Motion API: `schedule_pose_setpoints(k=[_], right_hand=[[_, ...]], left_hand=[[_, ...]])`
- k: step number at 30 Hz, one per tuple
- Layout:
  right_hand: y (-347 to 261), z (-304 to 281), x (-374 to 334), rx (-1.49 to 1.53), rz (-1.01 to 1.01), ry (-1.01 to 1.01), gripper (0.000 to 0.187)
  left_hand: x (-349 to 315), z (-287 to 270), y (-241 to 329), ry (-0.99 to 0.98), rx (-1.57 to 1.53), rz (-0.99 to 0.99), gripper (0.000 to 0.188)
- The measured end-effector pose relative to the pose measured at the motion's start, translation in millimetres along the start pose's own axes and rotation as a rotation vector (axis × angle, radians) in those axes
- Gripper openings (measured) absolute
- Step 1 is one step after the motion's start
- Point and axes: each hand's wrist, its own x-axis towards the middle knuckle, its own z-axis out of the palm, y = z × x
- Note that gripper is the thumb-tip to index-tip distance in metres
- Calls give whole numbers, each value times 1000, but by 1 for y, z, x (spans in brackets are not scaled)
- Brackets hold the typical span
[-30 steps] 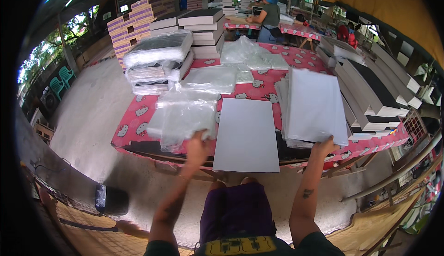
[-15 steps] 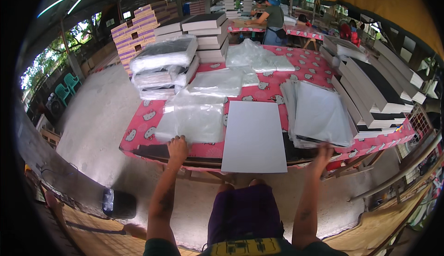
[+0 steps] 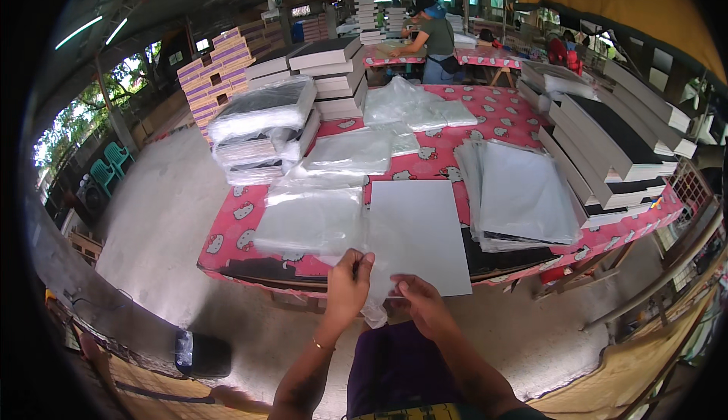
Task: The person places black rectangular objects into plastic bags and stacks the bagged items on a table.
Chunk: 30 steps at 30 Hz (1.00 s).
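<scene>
My left hand [image 3: 349, 283] is closed, thumb against fingers, on a clear plastic bag [image 3: 375, 310] at the table's front edge. The bag hangs down between my hands, partly see-through. Facing it, my right hand [image 3: 423, 306] has its thumb and fingers curled together at the bag's other side. Just beyond both hands lies a white rectangular board [image 3: 419, 230], its near edge past the table edge. More clear plastic bags [image 3: 311, 219] lie flat to the left of the board. To its right is a stack of white sheets in clear plastic [image 3: 527, 192].
Plastic-wrapped black-topped stacks [image 3: 265, 109] and thick white blocks [image 3: 330, 78] stand back left on the pink patterned tablecloth [image 3: 500, 120]. Leaning thick blocks [image 3: 607, 147] fill the right side. Another person [image 3: 436, 40] works at a far table. A black bin [image 3: 203, 353] stands on the floor.
My left hand has moved right from the pile of bags and now grips a bag. My right hand has left the wrapped stack and come in beside it.
</scene>
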Motion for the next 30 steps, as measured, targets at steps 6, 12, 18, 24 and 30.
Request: schedule_pose_setpoints(k=[6,12,18,24,30], right_hand=[[-54,80,-48,-256,-595,-45,44],[-110,89,-99,-425,-1006,-255,41],[-118,81,-114,-476,-1086,-249,38],[-116,79,-114,-492,-1097,-239,36],[-109,89,-110,-514,-1037,-187,33]], left_hand=[[-4,-20,105,-159,-472,268,28],[-29,-51,175,236,-366,727,32],[-36,-52,177,277,-356,738,43],[-39,-55,166,289,-335,679,56],[-49,-60,168,298,-327,643,69]])
